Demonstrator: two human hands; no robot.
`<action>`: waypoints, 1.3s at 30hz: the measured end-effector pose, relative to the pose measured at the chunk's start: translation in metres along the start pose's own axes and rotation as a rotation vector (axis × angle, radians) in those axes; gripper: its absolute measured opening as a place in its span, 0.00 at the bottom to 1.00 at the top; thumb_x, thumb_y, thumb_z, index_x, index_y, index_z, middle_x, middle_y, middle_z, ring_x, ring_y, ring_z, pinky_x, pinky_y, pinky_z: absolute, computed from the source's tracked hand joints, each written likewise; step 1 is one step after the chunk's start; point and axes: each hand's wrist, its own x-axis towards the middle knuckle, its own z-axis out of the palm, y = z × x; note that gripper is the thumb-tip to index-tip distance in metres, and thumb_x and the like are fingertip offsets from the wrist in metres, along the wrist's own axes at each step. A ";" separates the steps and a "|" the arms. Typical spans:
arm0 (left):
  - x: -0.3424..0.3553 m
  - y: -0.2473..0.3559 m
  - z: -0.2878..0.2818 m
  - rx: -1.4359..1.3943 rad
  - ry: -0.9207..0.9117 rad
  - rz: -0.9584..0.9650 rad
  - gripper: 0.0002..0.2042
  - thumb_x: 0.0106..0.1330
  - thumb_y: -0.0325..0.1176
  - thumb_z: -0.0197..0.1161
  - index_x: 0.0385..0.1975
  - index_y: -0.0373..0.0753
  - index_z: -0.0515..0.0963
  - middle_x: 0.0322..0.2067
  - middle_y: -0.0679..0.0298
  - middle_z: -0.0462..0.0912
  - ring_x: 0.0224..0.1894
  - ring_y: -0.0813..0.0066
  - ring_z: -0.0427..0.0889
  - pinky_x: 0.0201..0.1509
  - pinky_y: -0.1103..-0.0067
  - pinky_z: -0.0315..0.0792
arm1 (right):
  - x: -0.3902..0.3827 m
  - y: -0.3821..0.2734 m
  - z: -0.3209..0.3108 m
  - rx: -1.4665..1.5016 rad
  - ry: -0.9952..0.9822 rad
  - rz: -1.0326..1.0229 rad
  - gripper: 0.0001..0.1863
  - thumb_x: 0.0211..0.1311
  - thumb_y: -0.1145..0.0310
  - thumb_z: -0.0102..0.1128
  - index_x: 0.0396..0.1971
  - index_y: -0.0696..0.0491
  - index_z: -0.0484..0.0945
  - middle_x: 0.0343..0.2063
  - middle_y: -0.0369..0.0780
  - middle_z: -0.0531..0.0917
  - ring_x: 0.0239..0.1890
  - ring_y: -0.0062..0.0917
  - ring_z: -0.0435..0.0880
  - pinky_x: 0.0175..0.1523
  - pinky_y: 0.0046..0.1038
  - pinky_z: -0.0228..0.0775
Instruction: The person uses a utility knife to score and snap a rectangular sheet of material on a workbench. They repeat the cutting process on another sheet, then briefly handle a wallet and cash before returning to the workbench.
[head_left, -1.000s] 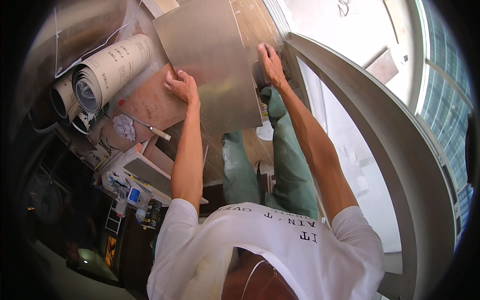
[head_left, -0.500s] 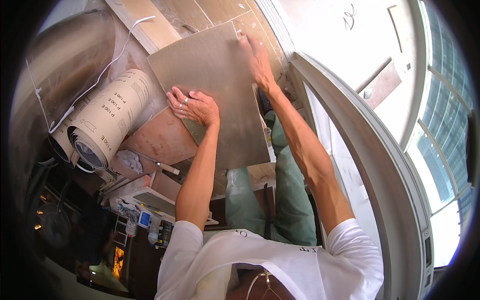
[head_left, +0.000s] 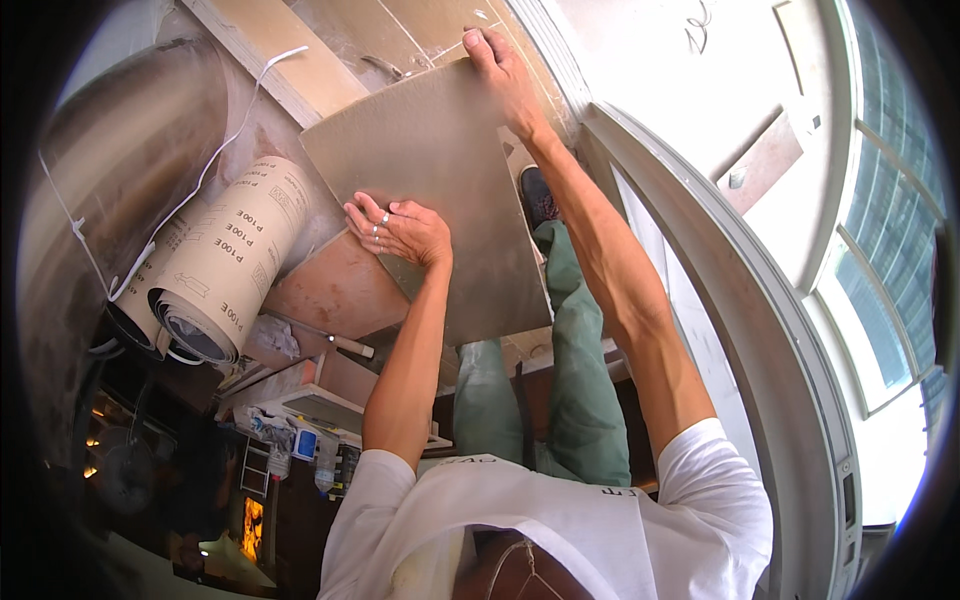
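A large flat grey-brown panel (head_left: 450,260) stands or leans tilted in front of my legs. My left hand (head_left: 405,232) lies on its face near the left edge, fingers stretched out and a ring showing. At the far right corner of the panel, my right hand (head_left: 503,85) is wrapped over the edge, its fingertips bent at the top. The fingers behind the panel are hidden. Below my left hand, a reddish-brown dusty board (head_left: 340,285) sits partly under the panel.
Rolls of brown sandpaper (head_left: 235,255) lie to the left, beside a white cord (head_left: 205,185). A pale plank (head_left: 285,60) is at the far left. A grey metal frame (head_left: 720,300) curves along the right. Bottles (head_left: 325,465) and a white shelf unit (head_left: 320,405) are at lower left.
My right hand has moved away from me, up along the panel's right edge to its far corner. The whole view has shifted slightly; my left hand keeps its place on the panel.
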 end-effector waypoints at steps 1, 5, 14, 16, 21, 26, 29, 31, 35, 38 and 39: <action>0.002 0.001 0.001 -0.006 0.005 -0.018 0.25 0.69 0.35 0.43 0.65 0.33 0.61 0.67 0.45 0.57 0.70 0.49 0.56 0.70 0.53 0.49 | -0.019 0.003 -0.003 -0.033 -0.019 0.008 0.33 0.69 0.45 0.50 0.55 0.61 0.73 0.52 0.55 0.77 0.56 0.41 0.75 0.61 0.36 0.63; 0.004 0.002 0.005 0.003 0.039 0.001 0.25 0.69 0.35 0.43 0.65 0.33 0.61 0.67 0.44 0.57 0.70 0.48 0.57 0.70 0.54 0.50 | -0.116 0.075 -0.020 -0.051 -0.028 0.122 0.33 0.69 0.45 0.50 0.60 0.59 0.71 0.58 0.50 0.75 0.65 0.36 0.69 0.68 0.34 0.57; 0.000 -0.006 0.006 0.008 -0.008 -0.030 0.26 0.69 0.36 0.43 0.67 0.35 0.59 0.68 0.45 0.54 0.70 0.44 0.55 0.69 0.50 0.48 | -0.038 0.030 -0.005 -0.066 -0.017 -0.050 0.36 0.67 0.42 0.51 0.58 0.61 0.72 0.57 0.53 0.76 0.62 0.41 0.72 0.66 0.36 0.60; 0.003 -0.001 0.002 -0.004 0.026 -0.014 0.25 0.69 0.35 0.43 0.66 0.33 0.60 0.67 0.45 0.56 0.69 0.47 0.57 0.70 0.52 0.49 | -0.109 0.061 -0.014 -0.072 0.000 0.103 0.32 0.68 0.47 0.52 0.58 0.60 0.72 0.58 0.52 0.75 0.65 0.39 0.70 0.70 0.36 0.55; 0.003 -0.002 0.005 -0.052 0.000 0.027 0.26 0.70 0.36 0.43 0.67 0.35 0.59 0.69 0.46 0.53 0.70 0.44 0.55 0.69 0.50 0.48 | 0.013 -0.005 -0.002 0.012 0.019 0.010 0.34 0.68 0.45 0.52 0.57 0.63 0.72 0.54 0.53 0.77 0.60 0.39 0.74 0.64 0.34 0.61; 0.002 -0.003 0.005 -0.047 0.011 -0.010 0.26 0.69 0.35 0.43 0.67 0.34 0.59 0.68 0.45 0.54 0.70 0.44 0.55 0.69 0.50 0.48 | -0.071 0.047 -0.006 -0.125 0.048 -0.004 0.33 0.67 0.46 0.53 0.58 0.61 0.72 0.54 0.52 0.78 0.61 0.40 0.73 0.67 0.35 0.58; 0.001 -0.004 0.002 -0.031 -0.003 0.000 0.26 0.69 0.35 0.42 0.67 0.33 0.58 0.68 0.45 0.54 0.70 0.44 0.54 0.70 0.50 0.48 | -0.112 0.061 -0.012 -0.092 0.049 0.097 0.32 0.67 0.46 0.53 0.56 0.61 0.73 0.53 0.51 0.78 0.60 0.37 0.74 0.66 0.35 0.60; 0.001 -0.004 0.003 -0.031 -0.015 -0.012 0.26 0.69 0.36 0.42 0.67 0.33 0.58 0.69 0.44 0.54 0.71 0.44 0.54 0.70 0.51 0.48 | -0.047 0.024 -0.003 -0.028 0.033 0.091 0.32 0.67 0.45 0.53 0.55 0.61 0.73 0.51 0.50 0.79 0.55 0.38 0.77 0.62 0.34 0.64; 0.003 0.001 0.002 0.004 -0.003 0.009 0.25 0.70 0.35 0.42 0.66 0.32 0.59 0.66 0.43 0.57 0.70 0.48 0.57 0.69 0.53 0.50 | -0.014 0.008 0.004 -0.039 0.059 0.009 0.33 0.67 0.44 0.53 0.55 0.61 0.74 0.49 0.50 0.80 0.53 0.38 0.78 0.59 0.34 0.66; 0.002 -0.003 0.007 -0.020 0.001 0.008 0.26 0.70 0.35 0.41 0.67 0.33 0.58 0.68 0.44 0.54 0.70 0.45 0.54 0.70 0.50 0.47 | -0.101 0.065 -0.011 -0.083 0.064 0.021 0.30 0.66 0.48 0.56 0.56 0.59 0.74 0.53 0.49 0.78 0.59 0.37 0.75 0.65 0.35 0.61; 0.008 0.003 0.007 -0.035 0.021 -0.003 0.26 0.70 0.35 0.41 0.67 0.33 0.58 0.68 0.44 0.54 0.70 0.44 0.54 0.70 0.50 0.47 | -0.112 0.077 -0.017 -0.066 0.009 0.020 0.30 0.66 0.48 0.57 0.57 0.58 0.73 0.54 0.50 0.78 0.60 0.38 0.74 0.66 0.35 0.60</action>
